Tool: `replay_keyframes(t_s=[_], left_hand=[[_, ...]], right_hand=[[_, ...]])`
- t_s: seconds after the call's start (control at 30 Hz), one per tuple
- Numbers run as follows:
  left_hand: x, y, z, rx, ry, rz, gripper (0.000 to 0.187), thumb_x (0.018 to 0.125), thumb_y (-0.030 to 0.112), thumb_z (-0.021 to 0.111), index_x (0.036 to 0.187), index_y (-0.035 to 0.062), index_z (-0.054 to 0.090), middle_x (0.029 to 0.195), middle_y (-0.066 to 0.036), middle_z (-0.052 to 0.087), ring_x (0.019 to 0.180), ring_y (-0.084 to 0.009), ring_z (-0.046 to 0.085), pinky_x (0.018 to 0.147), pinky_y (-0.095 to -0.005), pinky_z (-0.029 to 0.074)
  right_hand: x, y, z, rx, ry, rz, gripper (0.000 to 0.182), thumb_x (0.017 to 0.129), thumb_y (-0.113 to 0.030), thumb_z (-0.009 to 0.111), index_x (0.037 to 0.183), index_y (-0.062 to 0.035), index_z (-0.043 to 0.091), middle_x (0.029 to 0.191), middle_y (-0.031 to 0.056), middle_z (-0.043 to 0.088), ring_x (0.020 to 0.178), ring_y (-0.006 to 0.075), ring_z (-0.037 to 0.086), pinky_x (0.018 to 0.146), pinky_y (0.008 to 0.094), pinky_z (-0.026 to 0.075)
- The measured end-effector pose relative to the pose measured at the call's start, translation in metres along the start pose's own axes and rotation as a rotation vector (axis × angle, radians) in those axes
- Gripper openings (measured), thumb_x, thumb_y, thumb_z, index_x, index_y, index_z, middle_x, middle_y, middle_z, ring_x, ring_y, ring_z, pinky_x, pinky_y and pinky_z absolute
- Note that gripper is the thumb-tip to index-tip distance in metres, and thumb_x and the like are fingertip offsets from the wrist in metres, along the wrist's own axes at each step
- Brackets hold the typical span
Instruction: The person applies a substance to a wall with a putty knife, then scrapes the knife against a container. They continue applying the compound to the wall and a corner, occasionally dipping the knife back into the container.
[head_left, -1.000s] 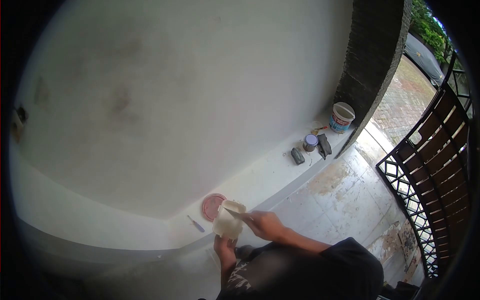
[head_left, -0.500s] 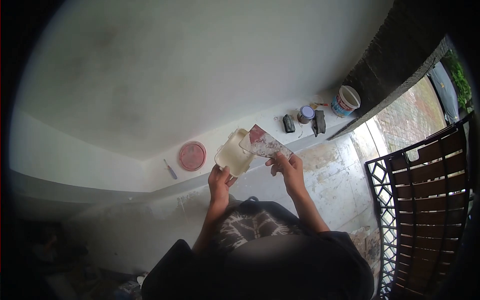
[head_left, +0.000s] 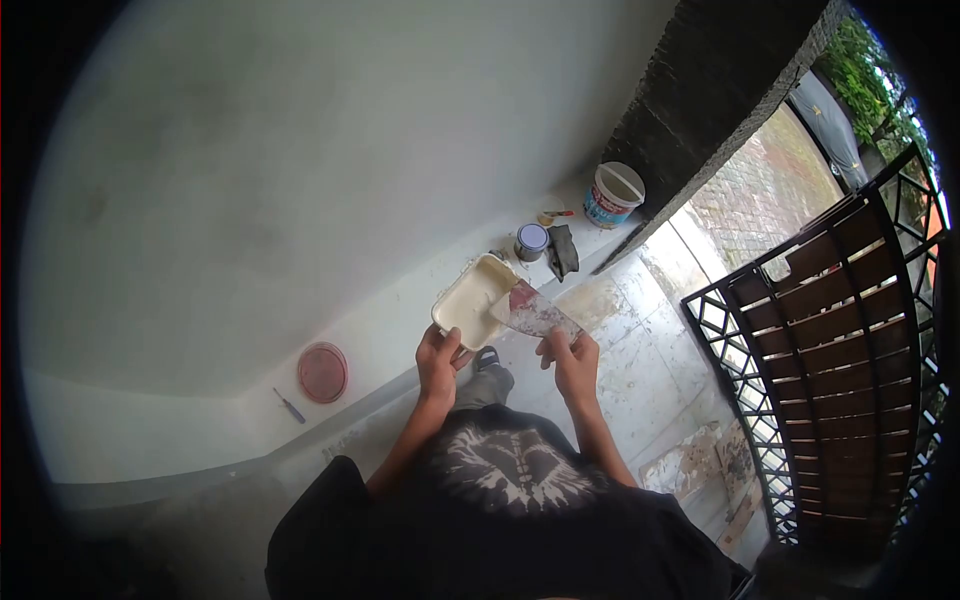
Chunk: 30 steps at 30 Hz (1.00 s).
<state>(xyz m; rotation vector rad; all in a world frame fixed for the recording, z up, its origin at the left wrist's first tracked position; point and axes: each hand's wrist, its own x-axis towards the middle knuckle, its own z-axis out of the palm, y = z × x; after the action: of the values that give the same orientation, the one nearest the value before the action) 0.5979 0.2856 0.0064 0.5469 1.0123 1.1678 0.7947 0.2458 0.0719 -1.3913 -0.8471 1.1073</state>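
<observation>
My left hand point(head_left: 438, 360) holds a cream plastic container point(head_left: 471, 301) of white filler by its near edge, tilted up in front of me. My right hand point(head_left: 570, 358) grips a wide scraper blade point(head_left: 533, 311), smeared red and white, with its far corner resting at the container's right rim. Both hands are raised above the white ledge point(head_left: 400, 340) at the foot of the grey wall.
On the ledge lie a red round lid point(head_left: 322, 372) and a small screwdriver point(head_left: 291, 405) to the left; a small tin point(head_left: 530, 241), a dark cloth point(head_left: 562, 250) and a white bucket point(head_left: 612, 194) to the right. A black metal gate point(head_left: 810, 350) stands at the right.
My view has swung left along the ledge, so the lid and screwdriver now lie further left. The scraper has dropped from above the container to its right rim.
</observation>
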Motion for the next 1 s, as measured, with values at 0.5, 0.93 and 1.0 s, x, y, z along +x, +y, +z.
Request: replay_keyframes(t_s=[0.5,0.93,1.0], left_hand=[[0.1,-0.011,0.08,-0.09,0.087,0.064,0.047,0.09,0.014,0.063,0.13,-0.0013,0.044,0.119,-0.011,0.053,0.109,-0.022,0.058,0.089,-0.0376,0.056],[0.106,-0.034,0.098,-0.147,0.372,0.112,0.044,0.095,0.02,0.056,0.133,0.0032,0.041,0.126,-0.01,0.054,0.113,-0.0229,0.058,0.093,-0.0383,0.05],[0.113,-0.037,0.104,-0.229,0.362,0.111,0.047,0.092,0.016,0.06,0.133,0.0006,0.041,0.12,-0.01,0.056,0.108,-0.0229,0.06,0.089,-0.0382,0.054]], right_hand=[[0.161,-0.045,-0.021,-0.185,-0.159,0.033,0.031,0.09,-0.013,0.049,0.066,0.0028,0.058,0.056,0.008,0.059,0.045,0.0135,0.055,0.046,0.027,0.043],[0.217,-0.066,-0.045,-0.213,-0.351,0.115,0.021,0.09,-0.011,0.051,0.075,0.0027,0.057,0.059,0.0087,0.057,0.047,0.015,0.053,0.047,0.0278,0.041],[0.223,-0.076,-0.048,-0.072,-0.378,0.092,0.017,0.094,-0.013,0.051,0.088,0.0024,0.054,0.063,0.009,0.058,0.051,0.0156,0.054,0.05,0.0281,0.042]])
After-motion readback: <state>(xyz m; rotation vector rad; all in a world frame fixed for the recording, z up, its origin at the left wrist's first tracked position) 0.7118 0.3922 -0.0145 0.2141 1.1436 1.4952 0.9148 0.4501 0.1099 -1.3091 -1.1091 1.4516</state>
